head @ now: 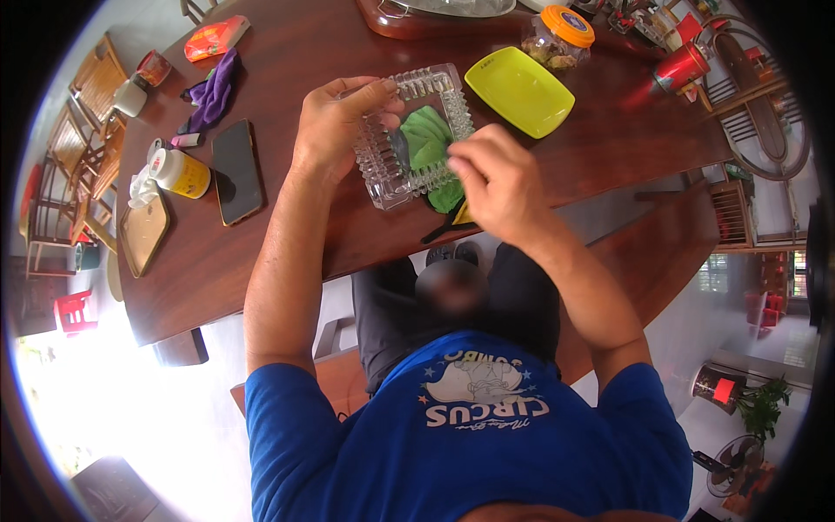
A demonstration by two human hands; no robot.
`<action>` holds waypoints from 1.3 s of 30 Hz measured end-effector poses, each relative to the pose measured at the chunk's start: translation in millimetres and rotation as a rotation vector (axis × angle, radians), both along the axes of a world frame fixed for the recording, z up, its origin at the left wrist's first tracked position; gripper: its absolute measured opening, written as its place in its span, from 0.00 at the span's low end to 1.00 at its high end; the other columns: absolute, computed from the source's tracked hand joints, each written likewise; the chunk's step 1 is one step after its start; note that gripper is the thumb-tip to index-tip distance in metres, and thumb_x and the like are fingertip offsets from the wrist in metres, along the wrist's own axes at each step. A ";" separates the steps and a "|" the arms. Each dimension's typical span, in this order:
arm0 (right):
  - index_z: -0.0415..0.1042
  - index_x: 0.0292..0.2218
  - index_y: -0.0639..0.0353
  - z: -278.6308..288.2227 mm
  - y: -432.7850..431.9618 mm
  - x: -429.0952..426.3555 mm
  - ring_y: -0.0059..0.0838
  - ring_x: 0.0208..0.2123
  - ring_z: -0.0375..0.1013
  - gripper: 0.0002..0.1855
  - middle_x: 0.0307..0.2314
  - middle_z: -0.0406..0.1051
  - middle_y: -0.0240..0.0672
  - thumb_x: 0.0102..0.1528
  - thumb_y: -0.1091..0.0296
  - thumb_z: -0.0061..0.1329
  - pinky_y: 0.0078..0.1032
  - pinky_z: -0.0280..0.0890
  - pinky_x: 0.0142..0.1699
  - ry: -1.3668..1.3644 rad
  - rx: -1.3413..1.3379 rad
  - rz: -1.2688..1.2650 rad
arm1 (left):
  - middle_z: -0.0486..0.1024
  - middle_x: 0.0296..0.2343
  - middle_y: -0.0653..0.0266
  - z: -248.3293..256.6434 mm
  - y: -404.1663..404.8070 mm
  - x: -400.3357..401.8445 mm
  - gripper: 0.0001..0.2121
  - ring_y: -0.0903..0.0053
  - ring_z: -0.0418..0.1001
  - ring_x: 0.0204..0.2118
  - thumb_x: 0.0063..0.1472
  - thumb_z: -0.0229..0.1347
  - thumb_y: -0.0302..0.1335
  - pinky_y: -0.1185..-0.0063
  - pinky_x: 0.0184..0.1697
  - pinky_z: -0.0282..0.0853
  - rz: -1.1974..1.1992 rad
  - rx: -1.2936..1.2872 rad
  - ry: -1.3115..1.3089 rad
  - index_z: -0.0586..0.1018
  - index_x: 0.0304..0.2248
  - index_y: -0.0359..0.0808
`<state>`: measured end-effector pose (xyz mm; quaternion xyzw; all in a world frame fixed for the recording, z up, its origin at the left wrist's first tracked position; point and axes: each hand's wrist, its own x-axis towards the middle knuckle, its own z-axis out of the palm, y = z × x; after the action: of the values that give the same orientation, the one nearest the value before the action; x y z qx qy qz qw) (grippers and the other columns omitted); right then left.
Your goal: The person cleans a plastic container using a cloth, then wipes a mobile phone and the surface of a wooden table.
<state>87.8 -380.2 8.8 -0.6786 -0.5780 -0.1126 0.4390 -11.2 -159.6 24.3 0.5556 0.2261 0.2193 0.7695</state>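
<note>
My left hand (346, 121) grips the upper left side of a clear ridged glass or plastic dish (385, 179), which is tilted above the table near its edge. Through the dish shows a green cloth (427, 140), and more of it lies below the lower rim beside a yellow and black item. My right hand (499, 179) is at the dish's lower right corner, fingers curled; whether it pinches anything there is hidden. A lime-green rectangular plate (520, 91) lies to the right of the dish.
On the dark wooden table (287, 248) to the left lie a smartphone (238, 171), a white and yellow bottle (180, 173), a gold tray (143, 231) and a purple cloth (214, 94). An orange-lidded jar (558, 38) and a red canister (680, 67) stand at the right.
</note>
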 end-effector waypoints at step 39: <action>0.74 0.34 0.64 -29.5 -4.0 -21.4 0.42 0.30 0.74 0.10 0.28 0.70 0.40 0.48 0.83 0.57 0.35 0.70 0.32 -0.195 0.068 0.011 | 0.82 0.34 0.48 1.4 1.5 0.2 0.19 0.73 0.81 0.31 0.64 0.64 0.26 0.77 0.38 0.78 -0.028 -0.006 -0.054 0.75 0.48 0.18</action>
<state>66.4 -384.1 -20.7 -0.6460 -0.6175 -0.1954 0.4040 -11.0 -158.2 25.6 0.5503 0.1980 0.2229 0.7800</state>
